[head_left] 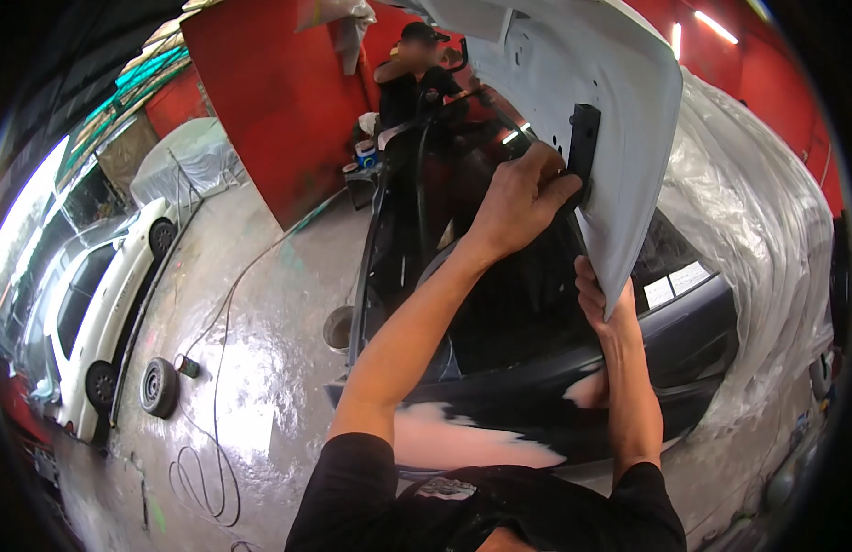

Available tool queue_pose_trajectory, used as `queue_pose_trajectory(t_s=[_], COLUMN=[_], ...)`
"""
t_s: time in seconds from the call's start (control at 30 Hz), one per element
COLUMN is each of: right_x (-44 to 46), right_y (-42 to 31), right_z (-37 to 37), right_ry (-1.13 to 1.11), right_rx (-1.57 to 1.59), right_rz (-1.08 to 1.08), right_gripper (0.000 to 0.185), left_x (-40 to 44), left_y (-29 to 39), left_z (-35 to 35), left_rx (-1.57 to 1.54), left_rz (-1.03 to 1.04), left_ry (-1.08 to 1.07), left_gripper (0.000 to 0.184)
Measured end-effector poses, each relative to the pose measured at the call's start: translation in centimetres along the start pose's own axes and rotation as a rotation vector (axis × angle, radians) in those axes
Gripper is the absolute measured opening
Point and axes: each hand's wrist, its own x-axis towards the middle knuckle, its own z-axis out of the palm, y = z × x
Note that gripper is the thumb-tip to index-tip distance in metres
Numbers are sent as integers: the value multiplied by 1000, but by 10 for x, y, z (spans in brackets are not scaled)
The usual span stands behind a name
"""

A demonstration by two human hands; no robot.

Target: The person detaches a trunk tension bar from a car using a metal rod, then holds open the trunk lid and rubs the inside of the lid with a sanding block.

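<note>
A: How far along, then? Start up close, please.

B: Mid-job, judging by two busy hands. Right hand (593,302) first: fingers close together, curled at the lower corner of a pale panel (628,120). Can't make out the thumb.

A: And the other one?

B: Left hand (531,198), a bit further out: thumb and bent fingers pinching the lower end of a long black block (584,138). Looks to lie along the panel's inner face, just beside some small holes. Can't tell if fastened or only pressed there, so wouldn't call that part finished.

A: Anything done?

B: Yep, panel pretty evenly pale across the visible face, raised over a dark car (683,340). Lower down on the bodywork, though, still got pinkish patches (472,437) with ragged edges, no dark finish over them. Would count those as left over, at a guess.

A: And way back?

B: Wrinkled clear plastic sheet (757,212) draped on the right, person (398,97) in dark clothes across the car. Then a loose wheel (159,387) on the floor, and a white car (104,340) past that. Can't read any progress off those.
</note>
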Motion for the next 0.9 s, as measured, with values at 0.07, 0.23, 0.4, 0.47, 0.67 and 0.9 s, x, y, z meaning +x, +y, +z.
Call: queue_pose_trajectory(t_s=[0.07, 0.23, 0.4, 0.47, 0.67, 0.9], right_x=[-1, 1, -1, 1, 2, 2], right_y=[-1, -1, -1, -2, 1, 1], right_z=[1, 0, 3, 2, -11, -6], right_ry=[2, -7, 34, 28, 15, 1], right_rx=[-8, -64, 17, 25, 17, 89], right_rz=[-3, 1, -6, 0, 23, -2], right_gripper=[20, 24, 22, 21, 19, 23], left_x=[-3, -3, -2, -1, 2, -2], left_y=[2, -7, -11, -11, -28, -9], left_z=[1, 1, 1, 1, 3, -3], left_rx=[-56, -93, -130, -125, -119, -146], left_rz=[39, 87, 51, 50, 129, -4], left_ry=[49, 55, 55, 51, 45, 11], left_gripper=[33, 34, 27, 26, 31, 37])
